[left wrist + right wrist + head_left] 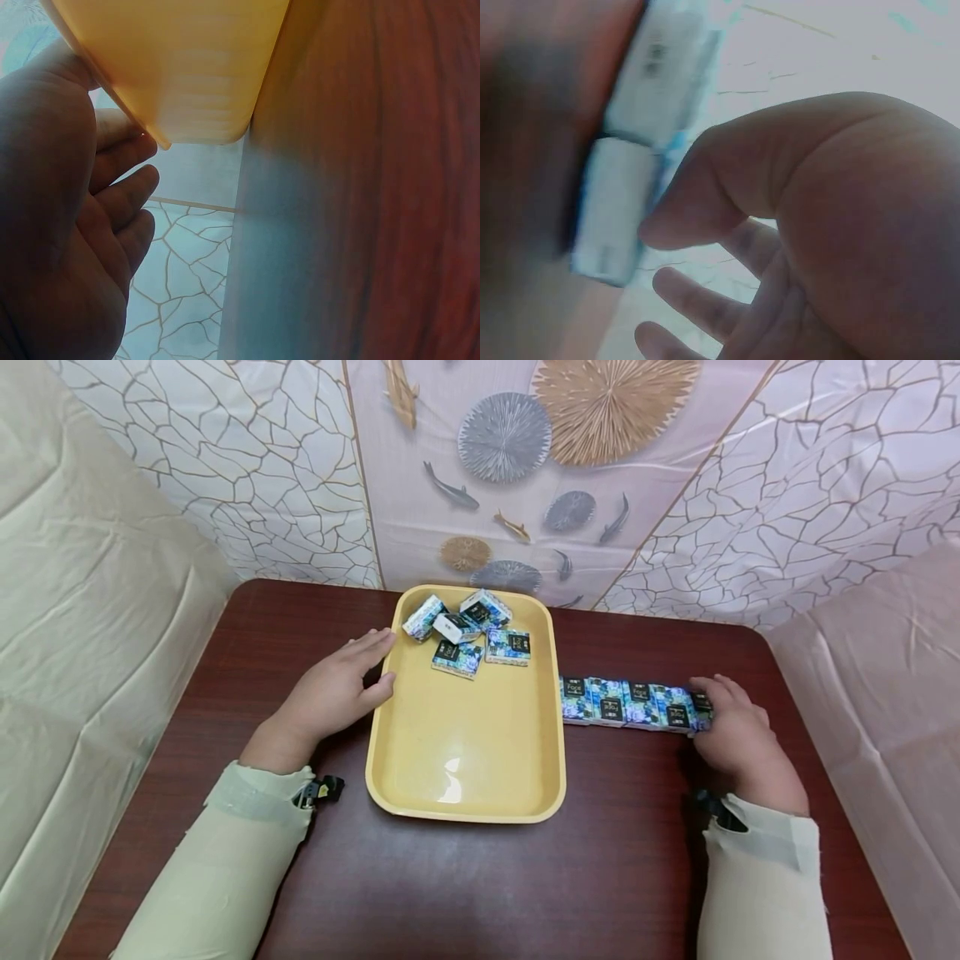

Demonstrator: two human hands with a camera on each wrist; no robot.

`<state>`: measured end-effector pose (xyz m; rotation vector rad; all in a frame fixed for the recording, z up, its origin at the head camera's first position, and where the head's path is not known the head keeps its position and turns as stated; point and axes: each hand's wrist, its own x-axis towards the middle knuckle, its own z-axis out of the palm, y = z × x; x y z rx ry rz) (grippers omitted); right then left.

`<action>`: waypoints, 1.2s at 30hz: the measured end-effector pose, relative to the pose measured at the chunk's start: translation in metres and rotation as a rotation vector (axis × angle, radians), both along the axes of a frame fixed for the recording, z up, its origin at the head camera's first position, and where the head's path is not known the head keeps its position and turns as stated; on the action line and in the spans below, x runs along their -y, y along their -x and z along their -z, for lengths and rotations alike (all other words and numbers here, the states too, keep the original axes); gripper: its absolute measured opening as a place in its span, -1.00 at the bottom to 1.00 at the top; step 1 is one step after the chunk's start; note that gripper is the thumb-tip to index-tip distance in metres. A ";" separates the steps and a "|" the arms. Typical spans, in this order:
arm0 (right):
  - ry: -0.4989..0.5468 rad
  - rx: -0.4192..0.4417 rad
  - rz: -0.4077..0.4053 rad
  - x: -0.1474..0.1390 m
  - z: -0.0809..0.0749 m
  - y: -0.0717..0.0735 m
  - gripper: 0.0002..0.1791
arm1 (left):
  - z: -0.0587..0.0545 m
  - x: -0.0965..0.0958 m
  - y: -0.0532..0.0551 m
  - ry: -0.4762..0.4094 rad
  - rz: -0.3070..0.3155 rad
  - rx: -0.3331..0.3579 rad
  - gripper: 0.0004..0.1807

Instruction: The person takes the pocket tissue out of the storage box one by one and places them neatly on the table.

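One end packet [701, 716] your right hand [737, 732] pinches, while your relaxed left hand [330, 693] touches the left edge of the tray [465, 735], perhaps for steadying.

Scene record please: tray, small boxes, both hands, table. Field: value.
tray: yellow tray, on the table
boxes in tray: five small boxes, loosely grouped toward the far end
boxes outside: row of boxes right of the tray, at least five; end one partly covered
left hand: left hand at the tray's left rim
right hand: right hand at the row's right end; firmness of hold unclear
table: dark reddish-brown table
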<state>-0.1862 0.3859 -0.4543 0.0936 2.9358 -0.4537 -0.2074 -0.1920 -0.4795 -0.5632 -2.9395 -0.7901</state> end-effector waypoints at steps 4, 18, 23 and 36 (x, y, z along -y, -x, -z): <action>-0.012 -0.022 -0.010 0.007 -0.014 -0.005 0.02 | 0.000 0.000 -0.001 0.003 -0.004 -0.002 -0.25; 0.024 -0.250 -0.127 0.061 -0.062 -0.030 -0.12 | 0.000 0.000 0.000 0.007 -0.001 0.000 -0.25; 0.050 -0.334 -0.197 0.088 -0.074 -0.036 -0.15 | -0.001 -0.001 -0.001 0.008 -0.003 0.000 -0.26; 0.120 -0.455 -0.401 0.164 -0.066 -0.023 -0.30 | 0.001 0.000 0.000 0.004 0.002 0.001 -0.26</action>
